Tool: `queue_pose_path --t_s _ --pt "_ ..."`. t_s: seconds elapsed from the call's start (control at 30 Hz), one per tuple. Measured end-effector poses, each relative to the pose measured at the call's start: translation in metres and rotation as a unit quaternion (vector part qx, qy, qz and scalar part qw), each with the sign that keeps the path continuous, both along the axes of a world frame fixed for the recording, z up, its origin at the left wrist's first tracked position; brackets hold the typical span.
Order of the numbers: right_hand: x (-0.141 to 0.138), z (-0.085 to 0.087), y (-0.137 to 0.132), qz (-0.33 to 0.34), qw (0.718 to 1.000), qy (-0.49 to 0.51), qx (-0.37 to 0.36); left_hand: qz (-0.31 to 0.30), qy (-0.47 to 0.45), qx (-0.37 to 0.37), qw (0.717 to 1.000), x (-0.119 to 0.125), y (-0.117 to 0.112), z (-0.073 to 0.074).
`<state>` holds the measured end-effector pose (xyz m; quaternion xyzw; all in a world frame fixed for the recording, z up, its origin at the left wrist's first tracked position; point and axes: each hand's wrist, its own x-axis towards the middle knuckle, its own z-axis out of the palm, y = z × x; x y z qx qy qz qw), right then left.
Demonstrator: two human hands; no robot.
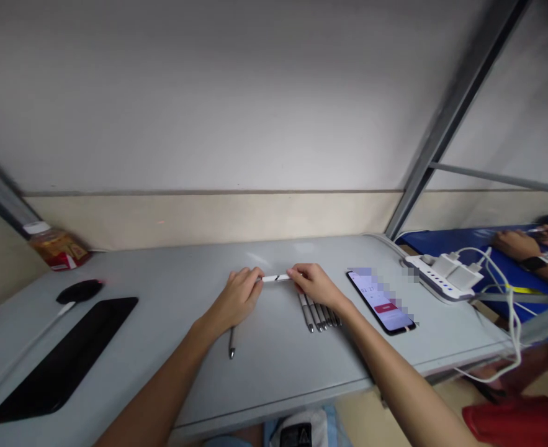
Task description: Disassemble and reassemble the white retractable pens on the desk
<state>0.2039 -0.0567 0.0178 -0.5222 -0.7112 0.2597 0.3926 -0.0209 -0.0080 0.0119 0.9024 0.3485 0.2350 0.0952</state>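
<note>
Right out over the middle of the desk (274, 369), there was the white pen (276, 279), level between two hands! The left hand (244, 293) had one end, fingers bunched and curled over it; the right hand (314, 284) pinched the other end between thumb and fingertips, so neither had any gap to spare. The middle showed bare, with a dark mark across it.

And the score? Under the right wrist lay the row (320, 318) of grey-gripped pens, side by side, tips towards the near edge, partly covered, so no exact count from where I stood. One loose pen (232, 344) lay well apart from them, poking out below the left hand. So, by my reading, one was in hand, one was out on its own, and the bulk were grouped. Were those finished or waiting? I couldn't tell. Just right of the row, the phone (380, 302) lay lit.
</note>
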Motion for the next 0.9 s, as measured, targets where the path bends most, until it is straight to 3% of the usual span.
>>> queue_pose_path --t_s 0.17,0.33,0.53,0.73,0.9 --pt "0.001 0.0001 -0.0003 0.009 0.999 0.031 0.036 0.006 0.01 -0.003 1.0 -0.0007 -0.0001 -0.0001" --pt "0.0011 -0.0025 0.0017 0.007 1.0 -0.003 -0.018 -0.001 0.002 -0.005 1.0 -0.0007 -0.0027 0.0027" --pt "0.0022 -0.0019 0.0013 0.008 0.999 0.028 0.03 0.003 -0.007 -0.009 1.0 -0.0023 -0.0021 0.0025" --pt "0.0015 -0.0032 0.0017 0.02 0.999 0.005 -0.027 -0.011 -0.002 -0.009 1.0 -0.0035 -0.0001 0.0006" --pt "0.0012 0.0001 0.0004 0.019 0.998 0.011 0.054 -0.014 -0.003 -0.01 1.0 -0.0042 0.0027 -0.0021"
